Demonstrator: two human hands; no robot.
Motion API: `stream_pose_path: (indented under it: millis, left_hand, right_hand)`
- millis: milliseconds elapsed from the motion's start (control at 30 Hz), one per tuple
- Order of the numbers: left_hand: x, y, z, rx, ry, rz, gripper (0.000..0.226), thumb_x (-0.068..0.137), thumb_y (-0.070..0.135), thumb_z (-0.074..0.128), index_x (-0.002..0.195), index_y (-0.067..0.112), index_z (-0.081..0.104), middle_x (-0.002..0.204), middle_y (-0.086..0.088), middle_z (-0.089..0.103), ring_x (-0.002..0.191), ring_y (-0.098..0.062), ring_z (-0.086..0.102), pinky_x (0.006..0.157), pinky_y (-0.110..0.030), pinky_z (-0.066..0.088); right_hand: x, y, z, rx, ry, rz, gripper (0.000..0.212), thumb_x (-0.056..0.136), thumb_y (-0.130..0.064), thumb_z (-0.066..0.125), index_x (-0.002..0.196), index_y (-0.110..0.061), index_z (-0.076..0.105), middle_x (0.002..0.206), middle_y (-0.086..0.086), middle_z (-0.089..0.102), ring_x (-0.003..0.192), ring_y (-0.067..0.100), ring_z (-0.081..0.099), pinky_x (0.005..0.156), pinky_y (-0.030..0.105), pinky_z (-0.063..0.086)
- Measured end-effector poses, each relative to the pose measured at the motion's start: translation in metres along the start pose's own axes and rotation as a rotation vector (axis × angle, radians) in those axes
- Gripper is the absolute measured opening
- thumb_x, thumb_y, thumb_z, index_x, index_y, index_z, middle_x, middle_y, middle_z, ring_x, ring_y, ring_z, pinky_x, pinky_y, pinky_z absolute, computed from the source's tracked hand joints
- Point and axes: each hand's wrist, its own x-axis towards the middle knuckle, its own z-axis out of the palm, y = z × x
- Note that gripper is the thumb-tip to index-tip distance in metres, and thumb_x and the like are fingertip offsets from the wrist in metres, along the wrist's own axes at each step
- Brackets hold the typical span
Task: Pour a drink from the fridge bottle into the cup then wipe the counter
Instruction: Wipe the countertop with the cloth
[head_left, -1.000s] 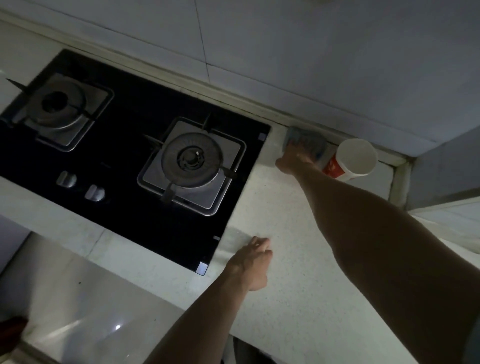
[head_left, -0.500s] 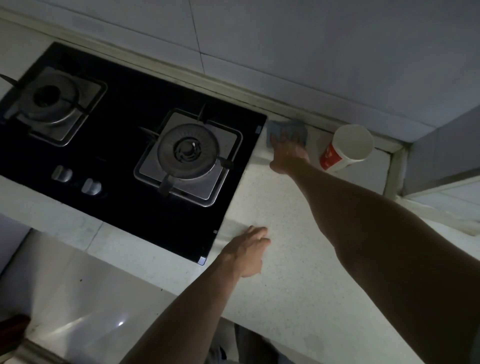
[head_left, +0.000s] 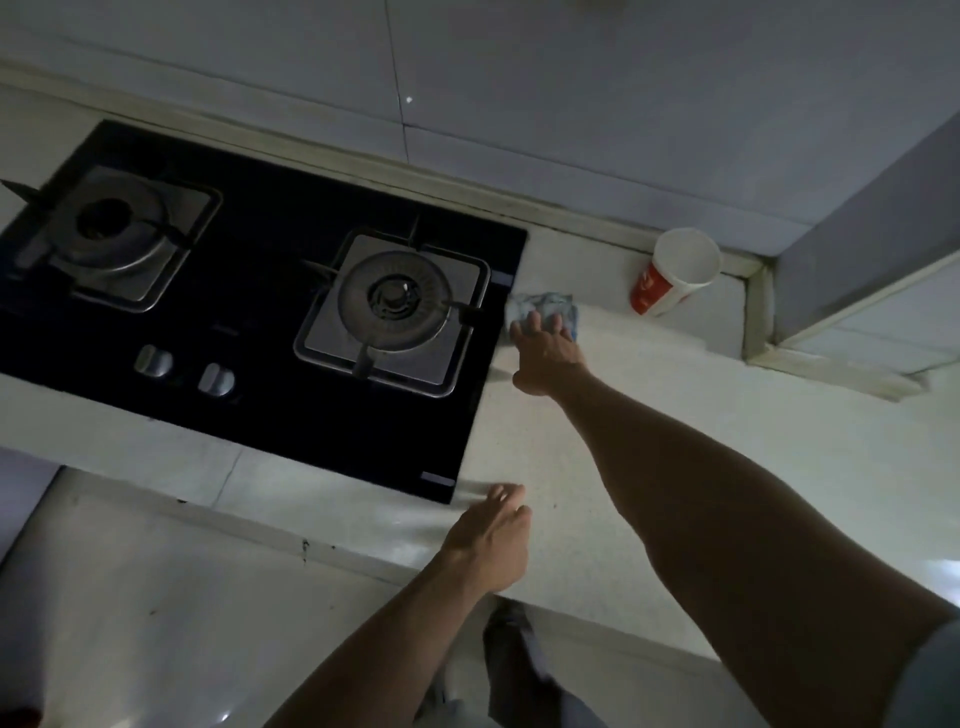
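we see the right hand (head_left: 546, 354), fingers spread flat, pressing a blue cloth (head_left: 546, 303), half hidden beneath it, beside the hob (head_left: 270, 306); the left hand (head_left: 491, 538) rests relaxed on the surface (head_left: 779, 415). the cup (head_left: 670, 280) stands by the wall (head_left: 571, 104), contents indiscernible.

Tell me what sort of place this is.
Most likely a home kitchen: a two-burner gas hob is set into a pale counter under a tiled wall, and the right hand presses a cloth down near a paper cup.
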Motion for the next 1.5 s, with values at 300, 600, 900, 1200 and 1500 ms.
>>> stream_pose_path:
  millis: [300,600,900,1200,1500]
  left_hand:
    - [-0.041,-0.035,0.016,0.035,0.03,0.076,0.033,0.093,0.01,0.048,0.124,0.004,0.057,0.146,-0.011,0.039,0.134,-0.026,0.037,0.11,-0.042,0.037]
    - [-0.062,-0.051,0.024,0.058,0.038,0.103,0.039,0.094,0.011,0.05,0.132,0.003,0.055,0.15,-0.008,0.038,0.136,-0.023,0.035,0.114,-0.039,0.034]
    - [-0.085,-0.067,0.03,0.006,0.016,0.061,0.046,0.092,0.007,0.052,0.137,-0.001,0.051,0.157,-0.011,0.032,0.144,-0.025,0.029,0.115,-0.039,0.033]
    - [-0.095,-0.078,0.037,0.079,-0.014,0.104,0.049,0.094,0.02,0.051,0.138,-0.001,0.051,0.159,-0.013,0.03,0.147,-0.026,0.026,0.12,-0.04,0.023]
    - [-0.11,-0.083,0.038,0.076,0.067,0.04,0.046,0.097,0.014,0.045,0.141,0.002,0.048,0.155,-0.013,0.035,0.143,-0.025,0.03,0.119,-0.032,0.021]
  right_hand:
    - [-0.035,0.059,0.012,0.111,-0.07,0.328,0.073,0.089,-0.026,0.056,0.153,-0.022,0.022,0.158,0.012,0.018,0.144,0.044,0.017,0.113,0.056,0.03]
    - [-0.064,-0.051,0.033,0.042,-0.037,0.1,0.082,0.088,-0.03,0.057,0.156,-0.024,0.012,0.163,0.01,0.003,0.147,0.046,-0.001,0.119,0.054,0.013]
    - [-0.139,-0.017,0.062,0.141,-0.087,0.293,0.082,0.088,-0.023,0.058,0.155,-0.024,0.012,0.163,0.006,0.003,0.148,0.041,0.0,0.115,0.055,0.028]
    - [-0.179,-0.096,0.085,0.151,-0.07,0.24,0.083,0.086,-0.026,0.058,0.155,-0.017,0.014,0.161,0.015,0.007,0.145,0.05,0.001,0.119,0.055,0.018]
    - [-0.225,-0.133,0.116,0.107,-0.03,0.102,0.088,0.088,-0.026,0.057,0.157,-0.017,0.003,0.164,0.012,-0.004,0.147,0.044,-0.01,0.122,0.047,0.002]
